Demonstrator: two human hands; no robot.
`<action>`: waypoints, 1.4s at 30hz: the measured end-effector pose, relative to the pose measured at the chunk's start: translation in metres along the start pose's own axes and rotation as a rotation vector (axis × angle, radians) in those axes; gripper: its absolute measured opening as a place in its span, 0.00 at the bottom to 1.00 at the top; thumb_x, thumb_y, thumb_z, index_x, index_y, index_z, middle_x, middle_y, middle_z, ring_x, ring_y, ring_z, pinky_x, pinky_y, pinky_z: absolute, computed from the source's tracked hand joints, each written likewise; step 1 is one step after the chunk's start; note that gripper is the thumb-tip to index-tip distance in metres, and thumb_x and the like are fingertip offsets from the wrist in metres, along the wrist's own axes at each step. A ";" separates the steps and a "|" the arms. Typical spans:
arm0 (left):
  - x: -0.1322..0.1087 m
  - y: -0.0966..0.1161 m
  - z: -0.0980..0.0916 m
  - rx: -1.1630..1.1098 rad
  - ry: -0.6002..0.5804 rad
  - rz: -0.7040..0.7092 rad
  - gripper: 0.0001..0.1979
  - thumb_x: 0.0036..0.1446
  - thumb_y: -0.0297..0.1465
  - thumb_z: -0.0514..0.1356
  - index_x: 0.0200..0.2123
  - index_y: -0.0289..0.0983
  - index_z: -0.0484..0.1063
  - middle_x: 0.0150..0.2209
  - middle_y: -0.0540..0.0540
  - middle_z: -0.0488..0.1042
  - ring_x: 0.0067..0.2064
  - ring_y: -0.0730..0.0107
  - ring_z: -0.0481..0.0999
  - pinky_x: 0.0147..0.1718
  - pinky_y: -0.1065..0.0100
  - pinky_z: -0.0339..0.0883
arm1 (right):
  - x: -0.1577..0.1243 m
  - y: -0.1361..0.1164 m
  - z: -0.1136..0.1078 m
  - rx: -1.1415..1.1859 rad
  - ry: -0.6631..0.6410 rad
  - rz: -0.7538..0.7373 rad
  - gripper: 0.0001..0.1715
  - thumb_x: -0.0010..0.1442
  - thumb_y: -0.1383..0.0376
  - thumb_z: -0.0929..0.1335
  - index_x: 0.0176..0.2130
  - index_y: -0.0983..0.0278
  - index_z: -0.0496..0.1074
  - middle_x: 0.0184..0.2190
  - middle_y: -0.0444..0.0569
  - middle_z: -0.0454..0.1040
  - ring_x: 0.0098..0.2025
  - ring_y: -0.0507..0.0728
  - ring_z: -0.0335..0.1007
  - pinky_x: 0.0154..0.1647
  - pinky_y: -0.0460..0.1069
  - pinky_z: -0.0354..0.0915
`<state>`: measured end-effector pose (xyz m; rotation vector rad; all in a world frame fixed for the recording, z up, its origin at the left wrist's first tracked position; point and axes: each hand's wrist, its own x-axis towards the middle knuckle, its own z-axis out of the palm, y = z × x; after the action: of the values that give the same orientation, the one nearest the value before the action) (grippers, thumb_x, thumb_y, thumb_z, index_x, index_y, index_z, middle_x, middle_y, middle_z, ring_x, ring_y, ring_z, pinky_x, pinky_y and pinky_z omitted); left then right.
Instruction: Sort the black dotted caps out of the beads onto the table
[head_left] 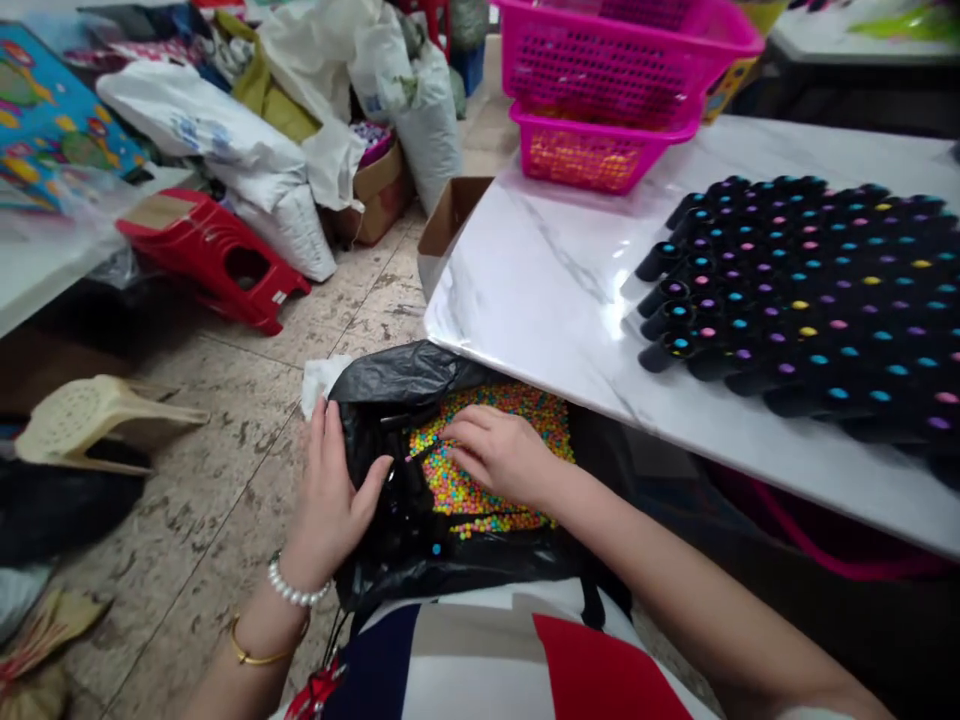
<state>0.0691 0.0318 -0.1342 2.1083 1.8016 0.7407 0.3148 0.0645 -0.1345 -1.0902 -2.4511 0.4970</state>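
At the far left a cream stool (pixel 82 418) lay tipped over on the floor (pixel 247 420), and beyond it a red stool (pixel 214 250) lay on its side in front of white sacks (pixel 217 140). The left hand (pixel 334 490), with a pearl bracelet (pixel 296 588) and a gold bangle (pixel 262 655) at the wrist, rested along the left edge of a black plastic bag (pixel 420 370); its fingers were straight and released, the thumb spread away from them over dark, shiny pieces (pixel 405 510) inside, whose shapes were hard to make out. Just right of those pieces, also within the bag's opening, lay a heap of small coloured beads (pixel 472 485). The right hand (pixel 506 455) reached in from the right, its fingers bent down at the beads, but whether they gripped anything I could not tell. The corner of a white worktop (pixel 532 270) jutted out beyond the bag, with stacked pink baskets (pixel 585 70) near its far edge and, farther right, close rows of black tubes (pixel 787 290) showing blue, purple, pink and yellow dots at their tops
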 end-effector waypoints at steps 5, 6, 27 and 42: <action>-0.014 -0.016 0.000 -0.586 -0.157 -0.411 0.39 0.61 0.43 0.57 0.69 0.40 0.42 0.69 0.39 0.51 0.67 0.55 0.54 0.63 0.56 0.53 | 0.004 -0.029 0.017 0.037 -0.175 -0.087 0.11 0.65 0.62 0.65 0.44 0.63 0.73 0.39 0.51 0.76 0.42 0.57 0.72 0.43 0.50 0.67; -0.016 -0.017 0.002 -0.712 -0.163 -0.465 0.37 0.60 0.43 0.57 0.68 0.40 0.47 0.67 0.39 0.57 0.65 0.54 0.60 0.60 0.56 0.58 | 0.005 -0.035 0.020 0.052 -0.148 -0.012 0.12 0.66 0.60 0.64 0.44 0.63 0.73 0.39 0.51 0.77 0.42 0.57 0.73 0.42 0.50 0.67; -0.013 -0.015 0.010 -0.996 -0.163 -0.690 0.31 0.48 0.49 0.66 0.52 0.36 0.71 0.43 0.43 0.79 0.44 0.53 0.78 0.38 0.61 0.74 | -0.059 0.011 0.009 -0.248 -0.187 0.154 0.19 0.62 0.73 0.63 0.51 0.63 0.73 0.42 0.57 0.72 0.45 0.62 0.67 0.44 0.56 0.70; -0.014 -0.021 0.008 -0.945 -0.188 -0.708 0.27 0.50 0.47 0.65 0.49 0.37 0.71 0.41 0.44 0.80 0.43 0.51 0.79 0.38 0.59 0.76 | -0.066 0.007 0.001 0.674 0.094 0.362 0.15 0.58 0.64 0.70 0.46 0.62 0.73 0.43 0.50 0.75 0.45 0.56 0.73 0.48 0.52 0.70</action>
<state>0.0544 0.0237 -0.1548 0.8352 1.4771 0.8860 0.3587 0.0181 -0.1534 -1.2009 -1.7746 1.2369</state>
